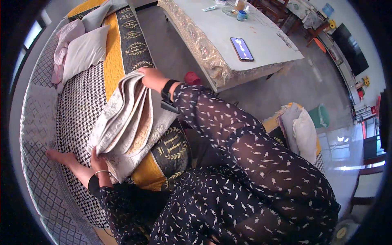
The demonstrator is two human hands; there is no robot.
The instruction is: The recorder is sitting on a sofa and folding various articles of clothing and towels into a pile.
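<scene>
While stretched between two hands above the seat of a long sofa point(38, 159), seems soft, thick and floppy: a folded cream cover point(122, 118), patterned, with loose layers fanning out on the side toward the table. Probably light for its bulk, though apt to sag in the middle when lifted by the ends. Unlikely to break; likelier to slump, or to let the inner layers slip out of line if pinched by the outer ply alone. Not slippery, judging by the matt, quilted-looking surface.

Best taken, by the look of it, with all the layers bunched at each end, thumb above and fingers beneath. Clamped at the far end, on a gathered edge, by the grip of the right hand point(153, 79). Held at the near left end by the grip of the left hand point(99, 163), with fingers partly hidden by the folds; impossible to tell how many layers caught there.

Spread beneath, along the seat: a houndstooth cloth point(81, 98) and a yellow-and-black runner point(113, 67). Farther along, near the backrest: a white pillow point(87, 53), just beside a pink cloth point(67, 38). Across a strip of grey floor point(163, 49), lying on the white tabletop point(212, 30): a phone point(241, 49) with a lit screen, well apart from a small blue jar point(241, 15).
</scene>
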